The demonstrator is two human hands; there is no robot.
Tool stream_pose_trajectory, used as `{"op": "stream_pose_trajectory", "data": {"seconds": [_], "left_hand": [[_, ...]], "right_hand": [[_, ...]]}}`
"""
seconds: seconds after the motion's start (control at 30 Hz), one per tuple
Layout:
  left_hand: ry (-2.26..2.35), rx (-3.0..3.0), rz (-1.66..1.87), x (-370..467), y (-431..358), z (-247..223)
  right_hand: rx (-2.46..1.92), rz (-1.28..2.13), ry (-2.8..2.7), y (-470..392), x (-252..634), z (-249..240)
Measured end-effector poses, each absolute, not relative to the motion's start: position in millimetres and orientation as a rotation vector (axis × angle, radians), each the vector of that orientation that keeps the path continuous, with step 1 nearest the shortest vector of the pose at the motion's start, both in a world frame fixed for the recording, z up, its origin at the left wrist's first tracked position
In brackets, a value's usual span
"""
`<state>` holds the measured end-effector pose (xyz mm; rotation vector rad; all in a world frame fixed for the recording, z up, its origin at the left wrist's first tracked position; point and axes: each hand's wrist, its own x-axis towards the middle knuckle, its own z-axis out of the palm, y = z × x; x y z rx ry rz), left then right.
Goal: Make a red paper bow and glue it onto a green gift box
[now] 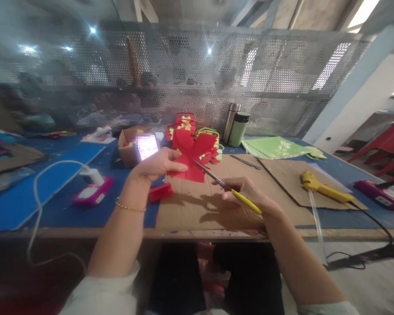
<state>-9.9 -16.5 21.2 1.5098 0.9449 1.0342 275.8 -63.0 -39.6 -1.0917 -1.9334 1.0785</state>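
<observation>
My left hand (162,164) pinches a red cut-out sheet (192,168) with several petal-like flaps, held up above a brown cardboard sheet (187,212). In my right hand (244,192) is a pair of scissors (246,202) with yellow handles. The scissor blades point up and left, with their tips at the middle of the red sheet; whether they are biting into it I cannot tell. Below my left hand lies a small red block-like piece (160,192). Behind the sheet stand red and yellow paper pieces (185,120), partly hidden.
A lit phone (147,146) leans on a cardboard box (126,148). A green bottle (239,129) and a steel flask (231,120) stand behind. To the right lie a dark blade-like tool (245,162), green sheets (276,146) and a yellow glue gun (326,189). Leftward sits a purple power strip (93,192).
</observation>
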Motion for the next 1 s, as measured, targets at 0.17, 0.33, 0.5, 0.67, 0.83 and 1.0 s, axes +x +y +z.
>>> {"op": "stream_pose_trajectory", "data": {"seconds": [0.17,0.33,0.5,0.67,0.83,1.0], "left_hand": [[0.934,1.318,1.177,-11.5,-15.2,27.0],[0.906,1.149,1.477,-8.2,-8.4,28.7],[0.833,1.168,1.579,1.2,-11.2,28.0],[0.830,1.162,1.580,9.8,-17.6,24.8],[0.864,1.164,1.529,13.8,-20.2,20.6],[0.865,1.211,1.515,15.8,-19.6,17.9]], "right_hand": [[-1.015,1.140,-1.936,-63.5,274.5,-37.4],[-1.001,1.129,-1.941,-63.7,268.7,-38.7],[-0.902,1.073,-2.002,-68.3,255.4,-35.9],[-0.894,1.046,-1.943,-70.0,237.6,-34.1],[-0.931,1.008,-1.896,-67.5,224.4,-31.4],[-0.908,0.977,-1.843,-66.7,219.2,-33.2]]}}
